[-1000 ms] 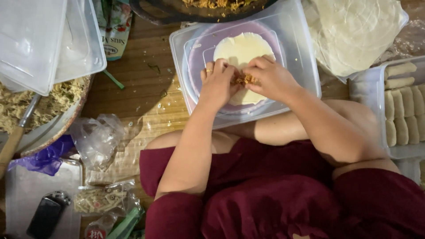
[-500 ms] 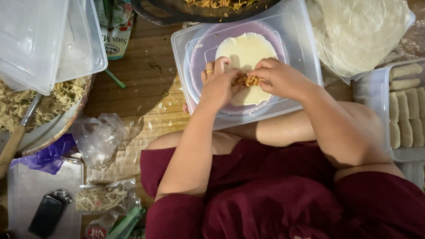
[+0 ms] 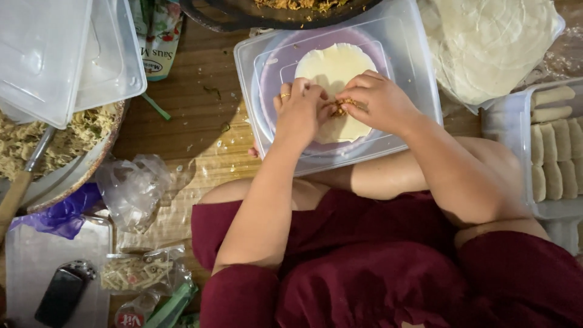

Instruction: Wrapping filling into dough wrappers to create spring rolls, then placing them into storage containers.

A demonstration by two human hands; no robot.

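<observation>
A round pale wrapper (image 3: 334, 70) lies on a purple plate (image 3: 270, 76) set on an upturned clear plastic lid (image 3: 407, 54). A small heap of brown shredded filling (image 3: 341, 107) sits on the wrapper's near part. My left hand (image 3: 299, 112), a ring on one finger, rests on the wrapper's near edge beside the filling. From the right, my right hand (image 3: 379, 100) pinches at the filling with its fingertips. Both hands meet over the filling.
A stack of wrappers (image 3: 492, 42) lies at the top right, a tray of finished rolls (image 3: 552, 146) at the right edge. A bowl of shredded filling with a spoon (image 3: 42, 152), clear boxes (image 3: 54, 48), plastic bags (image 3: 130, 188) and a phone (image 3: 61, 294) are left. A dark pan (image 3: 285, 12) is above.
Both hands have shifted a little lower on the wrapper and closed in around the filling. More of the wrapper's far half shows now.
</observation>
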